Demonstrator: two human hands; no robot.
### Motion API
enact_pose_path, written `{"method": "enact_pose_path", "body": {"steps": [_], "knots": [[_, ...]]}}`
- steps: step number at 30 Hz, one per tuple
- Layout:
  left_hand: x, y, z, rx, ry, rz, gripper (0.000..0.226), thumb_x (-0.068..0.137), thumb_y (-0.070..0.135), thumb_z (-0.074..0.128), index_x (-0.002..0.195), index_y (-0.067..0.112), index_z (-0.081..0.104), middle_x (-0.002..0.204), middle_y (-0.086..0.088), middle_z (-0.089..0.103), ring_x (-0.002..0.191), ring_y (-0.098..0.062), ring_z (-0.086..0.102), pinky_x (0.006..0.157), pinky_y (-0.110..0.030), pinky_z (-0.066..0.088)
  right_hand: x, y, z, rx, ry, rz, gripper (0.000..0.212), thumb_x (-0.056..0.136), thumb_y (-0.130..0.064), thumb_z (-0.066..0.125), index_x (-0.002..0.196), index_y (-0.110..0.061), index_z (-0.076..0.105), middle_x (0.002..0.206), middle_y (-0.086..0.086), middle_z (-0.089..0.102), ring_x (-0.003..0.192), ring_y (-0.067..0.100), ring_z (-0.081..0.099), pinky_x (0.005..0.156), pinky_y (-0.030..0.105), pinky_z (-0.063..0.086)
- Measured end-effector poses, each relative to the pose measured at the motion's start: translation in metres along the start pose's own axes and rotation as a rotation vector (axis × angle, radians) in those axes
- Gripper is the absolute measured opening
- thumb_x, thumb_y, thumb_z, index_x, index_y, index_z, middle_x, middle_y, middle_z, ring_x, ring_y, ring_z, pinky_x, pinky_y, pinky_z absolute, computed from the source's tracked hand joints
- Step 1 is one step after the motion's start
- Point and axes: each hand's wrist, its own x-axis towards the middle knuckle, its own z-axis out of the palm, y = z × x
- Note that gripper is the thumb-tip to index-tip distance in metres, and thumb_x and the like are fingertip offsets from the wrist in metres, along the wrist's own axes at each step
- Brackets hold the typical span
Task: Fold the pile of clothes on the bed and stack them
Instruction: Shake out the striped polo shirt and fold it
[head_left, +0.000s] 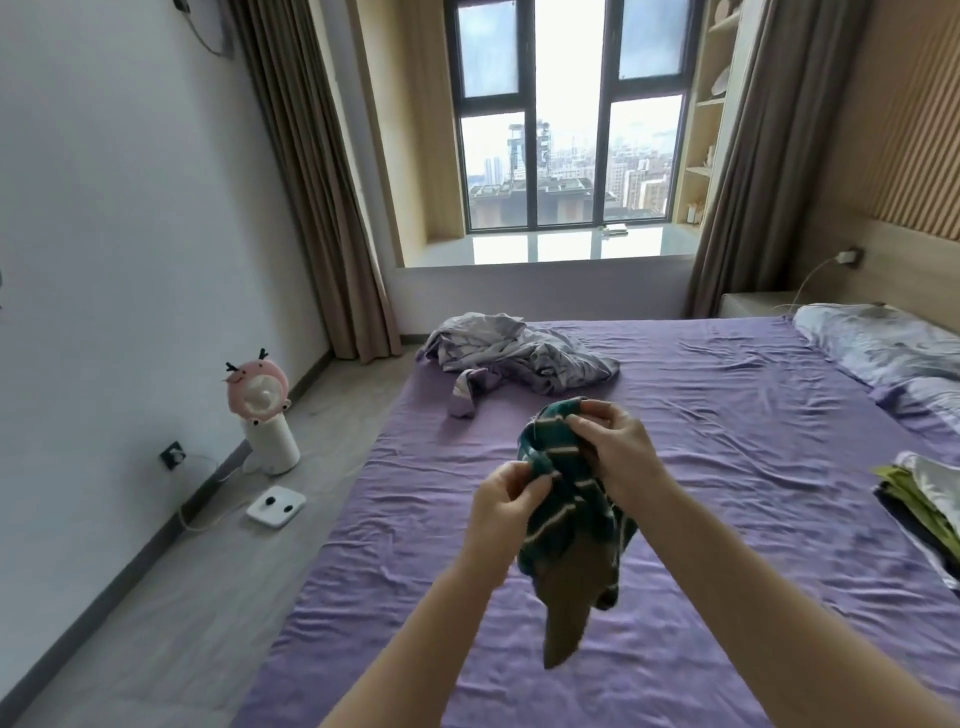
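Observation:
A dark green garment with pale stripes (563, 512) hangs bunched in the air over the purple bed (727, 415). My left hand (506, 499) pinches its left edge. My right hand (621, 441) grips its top, a little higher and farther away. A brown part of the garment dangles below my hands. A crumpled grey-lilac garment (519, 351) lies at the far left corner of the bed. A stack of folded clothes (924, 493), green, white and dark, sits at the bed's right edge, partly cut off by the frame.
Pillows (883, 343) lie at the head of the bed on the right. On the floor to the left stand a pink-and-white fan (262, 415) and a white scale (275, 506), with a cable to a wall socket (173, 454). A window bay lies beyond.

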Motion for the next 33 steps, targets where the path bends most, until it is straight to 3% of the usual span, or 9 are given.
{"method": "enact_pose_path", "body": {"steps": [6,9,12,16,19,22,24,30,33], "knots": [[0.032,0.041,0.007,-0.45,0.008,-0.125,0.01,0.097,0.007,0.05,0.092,0.007,0.059,0.073,-0.009,0.063,0.062,-0.018,0.06,0.061,-0.031,0.054,-0.047,0.02,-0.023,-0.228,-0.24,-0.067,0.024,0.088,-0.031,0.063,0.109,-0.022,0.066,0.099,0.003,0.072,0.094,0.018,0.067,0.079,0.031,0.055],[0.045,0.051,0.01,-0.587,0.035,-0.152,0.014,0.098,0.006,0.048,0.089,0.007,0.059,0.065,-0.005,0.064,0.056,-0.014,0.063,0.057,-0.028,0.057,-0.062,0.028,-0.037,-0.249,-0.271,-0.112,0.032,0.081,-0.017,0.069,0.112,-0.019,0.061,0.092,0.0,0.074,0.088,0.013,0.07,0.071,0.022,0.054],[0.047,0.053,0.015,-0.641,0.025,-0.197,0.014,0.098,0.004,0.047,0.09,0.005,0.058,0.066,-0.007,0.065,0.054,-0.015,0.064,0.053,-0.027,0.056,-0.067,0.024,-0.044,-0.336,-0.147,-0.193,0.014,0.088,0.0,0.06,0.096,-0.008,0.068,0.077,0.003,0.073,0.074,0.015,0.069,0.071,0.025,0.055],[0.039,0.048,0.024,-0.567,-0.03,-0.227,0.014,0.099,0.005,0.044,0.093,0.004,0.057,0.076,-0.012,0.064,0.055,-0.016,0.064,0.054,-0.027,0.057,-0.068,-0.002,-0.047,-0.09,-0.118,-0.225,0.025,0.093,0.0,0.051,0.085,-0.017,0.067,0.079,0.004,0.073,0.075,0.017,0.07,0.062,0.026,0.056],[0.025,0.04,0.028,-0.305,-0.141,-0.171,0.011,0.096,0.011,0.053,0.107,0.012,0.052,0.089,-0.015,0.065,0.067,-0.017,0.065,0.062,-0.025,0.056,-0.062,-0.019,-0.049,-0.03,-0.089,-0.222,0.023,0.097,-0.006,0.047,0.086,-0.021,0.06,0.078,0.002,0.072,0.068,0.015,0.068,0.053,0.025,0.052],[0.003,0.02,0.036,-0.117,-0.399,-0.051,0.063,0.084,0.014,0.072,0.133,0.031,0.036,0.109,-0.008,0.066,0.093,-0.017,0.068,0.081,-0.031,0.057,-0.049,-0.03,-0.053,-0.016,0.057,-0.146,0.022,0.099,-0.01,0.042,0.085,-0.022,0.055,0.073,0.003,0.063,0.059,0.014,0.061,0.047,0.024,0.046],[-0.007,0.007,0.046,-0.031,-0.434,0.026,0.08,0.077,0.009,0.078,0.136,0.037,0.032,0.117,-0.002,0.061,0.099,-0.01,0.067,0.082,-0.028,0.056,-0.042,-0.035,-0.062,-0.016,0.091,-0.099,0.02,0.099,-0.01,0.04,0.088,-0.018,0.054,0.077,0.007,0.06,0.065,0.018,0.059,0.053,0.028,0.048],[0.012,0.01,0.095,0.207,-0.124,0.202,0.025,0.081,0.01,0.072,0.1,0.025,0.064,0.09,0.006,0.068,0.082,-0.002,0.064,0.079,-0.027,0.053,-0.032,-0.047,-0.11,0.093,-0.012,0.027,0.019,0.099,-0.006,0.04,0.089,-0.011,0.055,0.07,0.007,0.065,0.059,0.015,0.064,0.051,0.028,0.053],[0.024,0.015,0.124,0.049,-0.059,0.154,0.011,0.083,0.009,0.071,0.086,0.019,0.071,0.08,0.001,0.072,0.074,-0.007,0.066,0.07,-0.023,0.054,-0.029,-0.05,-0.142,0.037,-0.093,0.011,0.013,0.096,-0.01,0.05,0.088,-0.011,0.06,0.075,0.007,0.064,0.066,0.016,0.063,0.058,0.03,0.051]]}}
